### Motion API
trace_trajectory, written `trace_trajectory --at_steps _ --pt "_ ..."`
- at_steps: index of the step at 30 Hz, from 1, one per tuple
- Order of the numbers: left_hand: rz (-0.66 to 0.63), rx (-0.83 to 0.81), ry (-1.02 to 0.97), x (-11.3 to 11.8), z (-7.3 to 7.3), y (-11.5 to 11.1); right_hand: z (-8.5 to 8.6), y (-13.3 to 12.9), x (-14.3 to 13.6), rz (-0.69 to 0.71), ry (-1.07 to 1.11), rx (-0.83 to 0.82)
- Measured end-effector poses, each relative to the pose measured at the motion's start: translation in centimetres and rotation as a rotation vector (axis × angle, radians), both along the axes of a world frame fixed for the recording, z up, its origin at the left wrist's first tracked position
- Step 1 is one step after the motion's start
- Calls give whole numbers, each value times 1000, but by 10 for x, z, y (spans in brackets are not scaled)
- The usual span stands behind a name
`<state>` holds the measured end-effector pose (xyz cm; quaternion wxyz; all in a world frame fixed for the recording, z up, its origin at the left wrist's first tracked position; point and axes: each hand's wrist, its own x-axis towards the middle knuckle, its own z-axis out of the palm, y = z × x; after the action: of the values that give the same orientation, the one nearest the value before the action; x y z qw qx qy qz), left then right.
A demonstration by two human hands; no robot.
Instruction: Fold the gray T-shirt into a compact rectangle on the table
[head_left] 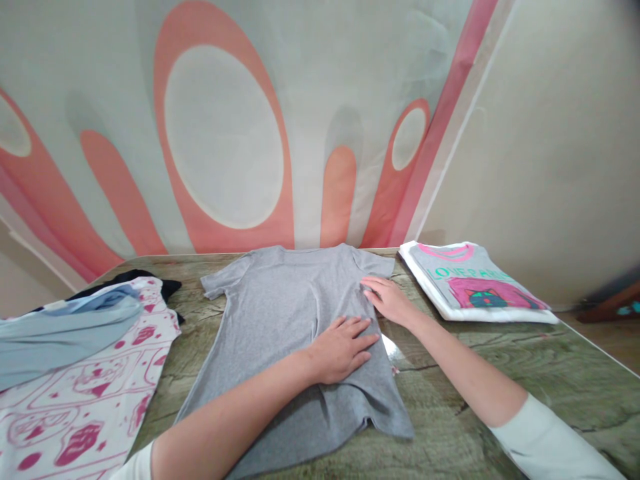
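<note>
A grey short-sleeved T-shirt (270, 333) lies spread out on the wood-patterned table (450, 380), its neckline toward the far edge. My left hand (345, 350) rests flat on the right half of the shirt, fingers spread. A raised crease runs up the cloth just beyond it. My right hand (387, 300) is at the shirt's right side edge, just below the right sleeve, with its fingers stretched over the cloth and nothing visibly gripped. The hem is wavy at the near right corner.
On the right stands a stack of folded shirts (480, 283), the top one grey with pink trim and a cat print. Loose clothes (90, 373), white-and-pink, light blue and black, lie at the left. A patterned wall panel (305, 133) rises behind the table.
</note>
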<state>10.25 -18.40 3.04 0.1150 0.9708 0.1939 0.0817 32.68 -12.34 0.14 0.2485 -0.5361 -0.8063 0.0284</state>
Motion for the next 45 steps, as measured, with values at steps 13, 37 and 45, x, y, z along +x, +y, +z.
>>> trace_trajectory --at_steps 13,37,45 --pt "-30 -68 -44 0 18 -6 -12 11 7 0 -126 -123" --pt "96 -91 31 7 35 -47 -24 47 28 -104 -65 -115" --pt "30 -207 0 -31 38 -55 -27 48 30 -96 -28 -96"
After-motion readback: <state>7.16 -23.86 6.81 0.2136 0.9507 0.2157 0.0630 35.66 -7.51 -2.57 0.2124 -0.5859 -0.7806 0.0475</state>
